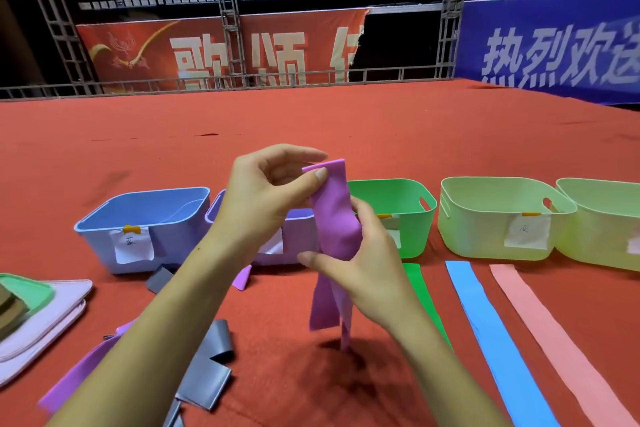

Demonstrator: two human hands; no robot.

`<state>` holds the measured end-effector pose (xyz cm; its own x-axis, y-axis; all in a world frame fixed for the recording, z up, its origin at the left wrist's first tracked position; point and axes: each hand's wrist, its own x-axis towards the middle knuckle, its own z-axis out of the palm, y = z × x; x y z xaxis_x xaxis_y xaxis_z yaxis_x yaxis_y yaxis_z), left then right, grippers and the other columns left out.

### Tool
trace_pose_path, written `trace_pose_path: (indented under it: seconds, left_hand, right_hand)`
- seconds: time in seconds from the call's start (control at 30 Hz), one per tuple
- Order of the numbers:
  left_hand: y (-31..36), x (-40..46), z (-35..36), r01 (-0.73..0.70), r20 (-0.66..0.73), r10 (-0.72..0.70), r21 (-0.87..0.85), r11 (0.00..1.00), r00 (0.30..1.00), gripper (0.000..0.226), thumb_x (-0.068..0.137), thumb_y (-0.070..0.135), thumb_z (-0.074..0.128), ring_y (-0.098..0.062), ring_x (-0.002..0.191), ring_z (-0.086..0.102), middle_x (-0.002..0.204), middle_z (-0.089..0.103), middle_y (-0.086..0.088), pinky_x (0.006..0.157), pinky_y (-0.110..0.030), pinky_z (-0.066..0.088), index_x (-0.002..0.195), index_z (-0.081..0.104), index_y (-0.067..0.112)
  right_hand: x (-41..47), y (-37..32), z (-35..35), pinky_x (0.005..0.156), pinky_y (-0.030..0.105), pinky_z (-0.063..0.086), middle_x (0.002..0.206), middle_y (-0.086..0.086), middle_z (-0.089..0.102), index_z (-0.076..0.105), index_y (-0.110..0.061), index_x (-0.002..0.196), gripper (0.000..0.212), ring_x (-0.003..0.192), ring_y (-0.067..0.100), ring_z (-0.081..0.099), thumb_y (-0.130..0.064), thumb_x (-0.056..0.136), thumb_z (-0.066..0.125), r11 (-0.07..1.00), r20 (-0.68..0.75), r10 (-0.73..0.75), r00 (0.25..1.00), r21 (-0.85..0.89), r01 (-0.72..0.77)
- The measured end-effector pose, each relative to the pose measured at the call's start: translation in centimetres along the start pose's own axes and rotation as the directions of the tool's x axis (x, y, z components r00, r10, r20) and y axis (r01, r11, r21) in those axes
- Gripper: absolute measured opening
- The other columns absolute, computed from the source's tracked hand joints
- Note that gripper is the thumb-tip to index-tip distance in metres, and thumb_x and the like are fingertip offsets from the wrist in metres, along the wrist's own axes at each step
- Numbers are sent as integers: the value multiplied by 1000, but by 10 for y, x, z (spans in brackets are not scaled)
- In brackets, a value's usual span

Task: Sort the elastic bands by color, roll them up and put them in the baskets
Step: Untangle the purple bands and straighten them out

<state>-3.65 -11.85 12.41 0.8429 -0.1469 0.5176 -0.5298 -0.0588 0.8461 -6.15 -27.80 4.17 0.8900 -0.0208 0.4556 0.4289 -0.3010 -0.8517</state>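
Purple elastic band [334, 218]: held upright between both hands, left hand [266, 198] pinching its top end, right hand [360, 263] curled round its middle (likely readying it for rolling); tails dangle below. Lilac basket [294, 236] sits just behind the hands.

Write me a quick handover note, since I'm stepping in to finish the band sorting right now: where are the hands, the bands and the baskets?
Left hand pinches the top end of the purple elastic band; right hand grips its middle, tails hanging above the red cloth table.
Five plastic baskets stand in a row: blue basket, lilac basket, green basket, two pale green baskets.
Lying flat on the right: green band, blue band, pink band. On the left: grey band, another purple band.
Done: no rolled band is visible in any basket.
Left: roll the held band, bin it, then the others.
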Motion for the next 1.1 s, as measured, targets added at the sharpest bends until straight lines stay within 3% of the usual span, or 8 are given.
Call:
trace_pose_path:
  seconds: [0.17, 0.3, 0.47, 0.67, 0.77, 0.83, 1.0, 1.1]
  left_hand:
    - [2, 1, -2, -31, 7, 31, 1, 1000, 1000, 19, 93, 9, 77, -12, 82, 76, 94, 82, -9, 73, -27, 62, 111, 79, 2]
    - [2, 5, -3, -53, -26, 53, -3, 999, 998, 17, 93, 10, 78, -15, 83, 75, 94, 81, -12, 72, -31, 63, 108, 79, 2]
    - [-1, 7, -4, -81, -67, 83, 20, 996, 994, 17, 93, 10, 78, -14, 82, 74, 94, 81, -12, 72, -30, 62, 107, 79, 2]
    - [-8, 10, -6, -91, -84, 94, 38, 995, 992, 16, 93, 9, 78, -14, 83, 74, 95, 81, -13, 73, -31, 63, 108, 78, 2]
    - [-12, 12, -7, -100, -87, 104, 51, 994, 991, 15, 94, 10, 78, -14, 83, 74, 95, 81, -12, 73, -31, 63, 107, 78, 3]
    - [-15, 13, -9, -96, -96, 101, 54, 994, 990, 14, 94, 11, 78, -14, 84, 74, 95, 81, -11, 74, -32, 64, 107, 79, 4]
    - [-32, 17, -11, -28, -62, 32, 61, 998, 998, 14, 96, 11, 76, -10, 83, 72, 97, 81, -12, 72, -28, 61, 107, 79, 4]
    - [-56, 12, -6, 43, -14, -42, 102, 994, 999, 10, 96, 11, 76, -6, 82, 68, 94, 81, -6, 74, -30, 58, 105, 80, 7]
  right_hand:
    - [-1, -2, -3, 87, 18, 53, 111, -24, 70, 60, -31, 125, 74, 102, -1, 67, -31, 64, 101, 999, 26, -4, 1000, 54, 3]
    - [0, -2, -6, 82, 27, 55, 94, -16, 75, 66, -27, 108, 48, 88, 9, 71, -30, 72, 97, 986, 106, -25, 994, 167, 7]
    - [0, -2, -8, 76, 29, 54, 87, -10, 75, 68, -22, 98, 28, 80, 6, 66, -44, 84, 79, 966, 195, -25, 980, 258, -27]
    - [-2, 3, -9, 75, 31, 58, 91, 5, 78, 66, -16, 106, 16, 80, 16, 73, -27, 109, 54, 960, 303, 41, 952, 253, -123]
    - [-5, 2, -13, 86, 51, 63, 107, 20, 77, 59, -8, 124, 25, 96, 37, 76, -26, 112, 48, 932, 438, 85, 895, 282, -227]
    - [-6, -1, -18, 86, 55, 62, 112, 24, 75, 53, -6, 132, 29, 99, 45, 75, -26, 112, 47, 895, 530, 104, 841, 319, -311]
    - [-9, 2, -31, 87, 51, 61, 117, 29, 71, 47, -6, 133, 26, 104, 50, 69, -22, 113, 44, 765, 748, 74, 659, 382, -519]
    - [-4, 19, -30, 87, 43, 60, 120, 28, 73, 58, 0, 122, 24, 110, 44, 71, -12, 110, 40, 793, 774, 180, 608, 252, -555]
